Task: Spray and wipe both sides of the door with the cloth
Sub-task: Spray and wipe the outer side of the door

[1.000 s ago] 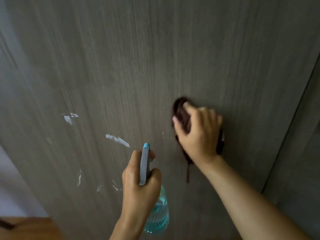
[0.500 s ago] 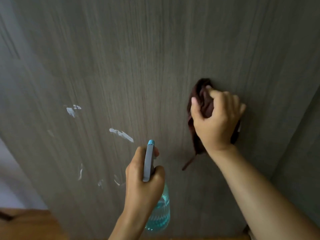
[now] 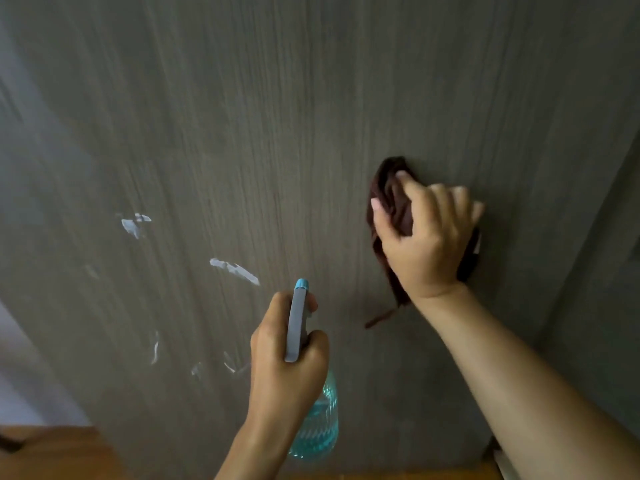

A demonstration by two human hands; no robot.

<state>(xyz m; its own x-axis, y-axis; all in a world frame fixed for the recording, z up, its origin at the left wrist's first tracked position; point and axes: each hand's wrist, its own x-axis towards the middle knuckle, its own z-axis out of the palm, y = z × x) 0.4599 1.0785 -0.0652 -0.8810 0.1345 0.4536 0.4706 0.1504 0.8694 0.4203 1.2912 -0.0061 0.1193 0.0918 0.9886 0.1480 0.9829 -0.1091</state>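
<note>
Right hand (image 3: 427, 237) pressing a bunched dark cloth (image 3: 389, 199) flat against the door (image 3: 277, 116), fingers curled over the wad, thumb along its left edge. Cloth on the right part of the panel, near the door's right edge; one loose strip hanging below the wrist, touching the surface.

Left hand (image 3: 287, 368) wrapped round the neck of a spray bottle (image 3: 317, 427), a finger at the trigger, nozzle aimed at the door and close to it. Bottle held lower and left of the cloth, apart from it.

White marks (image 3: 235, 268) scattered across the left and centre of the panel, not yet reached by the cloth.

Handling notes, as judgement:
- Cloth: soft, limp, light. Best gripped as a wad under the palm; a loose hold likely to let it unfold or slide on the wet panel. Trailing strip best tucked in.
- Bottle: clear plastic, teal liquid visible inside, probably light to moderate. Hold at the neck, under the trigger head.
- Door: rigid, smooth wood-grain face; able to swing under hard pressure if unlatched. Latch state not visible.

This side unfinished; other side not in view.
</note>
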